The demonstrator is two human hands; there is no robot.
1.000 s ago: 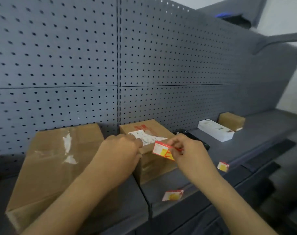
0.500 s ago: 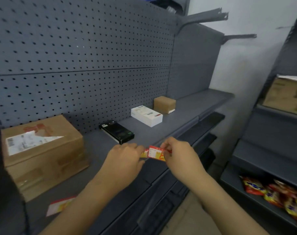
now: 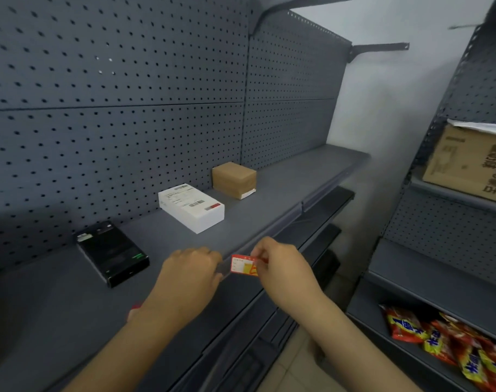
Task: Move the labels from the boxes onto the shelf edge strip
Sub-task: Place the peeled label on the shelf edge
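Note:
My right hand (image 3: 283,268) pinches a red and yellow price label (image 3: 243,264) by its right end and holds it against the shelf edge strip (image 3: 272,228). My left hand (image 3: 191,274) rests just left of the label, fingertips on the clear strip at the shelf's front edge. A black box (image 3: 112,252), a white box (image 3: 190,207) with a printed sticker and a small brown box (image 3: 234,179) stand on the grey shelf (image 3: 71,304). A bit of another red label (image 3: 135,306) peeks out beside my left wrist.
Grey pegboard (image 3: 128,108) backs the shelf. Lower shelves jut out below the front edge. To the right a second rack holds a cardboard carton (image 3: 470,162) and red snack packets (image 3: 450,346) lower down.
The view swung right, away from the large cardboard boxes. My right hand carried the label from the box down to the shelf's front edge, and my left hand came along beside it.

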